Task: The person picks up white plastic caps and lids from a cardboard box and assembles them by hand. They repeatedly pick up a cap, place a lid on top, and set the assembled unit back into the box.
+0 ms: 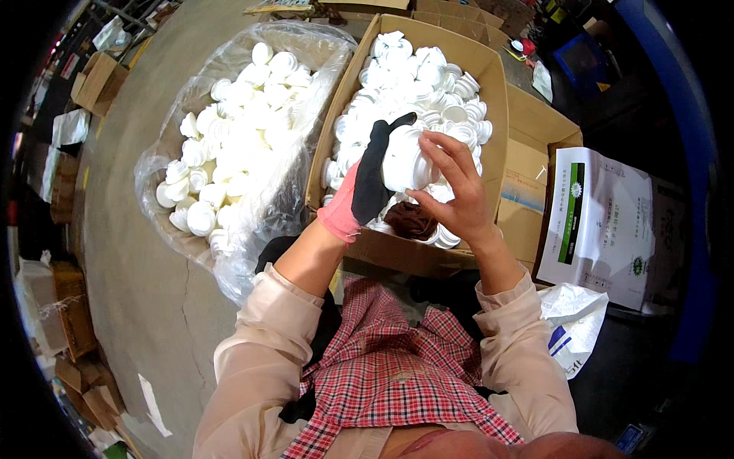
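My left hand point(367, 181), in a black and pink glove, holds a round white plastic part point(404, 159) with a stepped rim above the open cardboard box. My bare right hand point(457, 187) has its thumb and fingers curved around the right edge of the same part. Below the hands, the cardboard box point(501, 99) is filled with similar white plastic parts point(417, 80). A crumpled dark brown cloth point(410, 220) lies on the parts at the box's near end, just under my right hand.
To the left stands a box lined with clear plastic film point(283, 191), heaped with white rounded parts point(248, 107). At right are another open carton point(535, 115), a printed white carton point(604, 222) and a white plastic bag point(573, 321). Cardboard pieces point(99, 84) lie along the far left.
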`<action>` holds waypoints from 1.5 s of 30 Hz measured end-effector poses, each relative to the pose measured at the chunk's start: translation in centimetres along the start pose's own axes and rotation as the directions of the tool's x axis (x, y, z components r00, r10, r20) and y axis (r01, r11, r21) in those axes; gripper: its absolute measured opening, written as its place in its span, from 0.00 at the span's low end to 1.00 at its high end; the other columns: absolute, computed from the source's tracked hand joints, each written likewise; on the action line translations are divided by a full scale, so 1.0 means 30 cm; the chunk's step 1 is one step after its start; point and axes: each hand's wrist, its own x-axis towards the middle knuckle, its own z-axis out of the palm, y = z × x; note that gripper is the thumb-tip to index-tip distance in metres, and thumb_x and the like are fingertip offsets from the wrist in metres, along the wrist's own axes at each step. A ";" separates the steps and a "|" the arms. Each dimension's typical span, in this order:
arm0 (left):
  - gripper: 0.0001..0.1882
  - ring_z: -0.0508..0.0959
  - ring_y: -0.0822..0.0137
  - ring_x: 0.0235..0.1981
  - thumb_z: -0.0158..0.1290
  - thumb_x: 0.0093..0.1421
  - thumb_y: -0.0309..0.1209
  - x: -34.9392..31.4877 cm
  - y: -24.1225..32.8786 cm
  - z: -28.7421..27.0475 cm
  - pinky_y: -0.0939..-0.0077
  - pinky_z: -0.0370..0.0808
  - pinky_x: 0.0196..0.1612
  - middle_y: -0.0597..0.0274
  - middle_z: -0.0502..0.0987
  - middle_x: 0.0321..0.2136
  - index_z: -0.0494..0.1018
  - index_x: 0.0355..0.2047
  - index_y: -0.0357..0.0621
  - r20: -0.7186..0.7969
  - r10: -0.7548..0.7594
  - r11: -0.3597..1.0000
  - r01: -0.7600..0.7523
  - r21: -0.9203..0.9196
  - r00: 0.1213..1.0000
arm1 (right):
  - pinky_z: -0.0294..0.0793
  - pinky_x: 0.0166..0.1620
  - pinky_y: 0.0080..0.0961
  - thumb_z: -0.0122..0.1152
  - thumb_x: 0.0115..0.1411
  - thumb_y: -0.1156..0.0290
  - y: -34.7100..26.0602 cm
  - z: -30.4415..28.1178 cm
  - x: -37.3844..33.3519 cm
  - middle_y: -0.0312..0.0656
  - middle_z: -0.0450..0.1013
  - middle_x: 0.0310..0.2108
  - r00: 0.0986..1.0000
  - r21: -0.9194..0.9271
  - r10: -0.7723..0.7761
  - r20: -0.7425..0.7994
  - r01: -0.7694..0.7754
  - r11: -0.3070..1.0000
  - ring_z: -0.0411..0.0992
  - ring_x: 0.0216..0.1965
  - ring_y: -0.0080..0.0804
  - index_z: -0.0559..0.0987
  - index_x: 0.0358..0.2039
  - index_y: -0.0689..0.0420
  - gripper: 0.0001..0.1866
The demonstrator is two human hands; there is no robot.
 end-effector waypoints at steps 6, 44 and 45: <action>0.29 0.69 0.70 0.55 0.52 0.63 0.28 -0.001 0.013 0.008 0.73 0.68 0.56 0.59 0.68 0.56 0.58 0.63 0.40 0.126 -0.334 0.604 0.315 -0.732 0.934 | 0.68 0.56 0.38 0.73 0.41 0.75 -0.004 0.012 0.004 0.48 0.65 0.55 1.000 -0.014 -0.011 0.002 0.011 1.000 0.65 0.55 0.48 0.70 0.58 0.56 0.40; 0.29 0.77 0.58 0.49 0.46 0.67 0.49 -0.013 -0.120 -0.043 0.59 0.80 0.47 0.54 0.73 0.52 0.64 0.59 0.41 0.260 -0.500 0.206 0.405 -0.891 0.826 | 0.74 0.51 0.26 0.71 0.48 0.74 0.114 0.078 0.002 0.43 0.64 0.56 0.962 0.492 0.257 0.096 -0.271 0.827 0.69 0.50 0.30 0.66 0.60 0.57 0.39; 0.28 0.78 0.59 0.49 0.46 0.67 0.48 -0.014 -0.117 -0.047 0.60 0.80 0.46 0.54 0.74 0.51 0.65 0.58 0.40 0.256 -0.509 0.201 0.403 -0.893 0.822 | 0.75 0.50 0.26 0.71 0.48 0.74 0.110 0.077 0.002 0.43 0.65 0.56 0.961 0.500 0.258 0.103 -0.275 0.821 0.70 0.49 0.30 0.66 0.60 0.57 0.38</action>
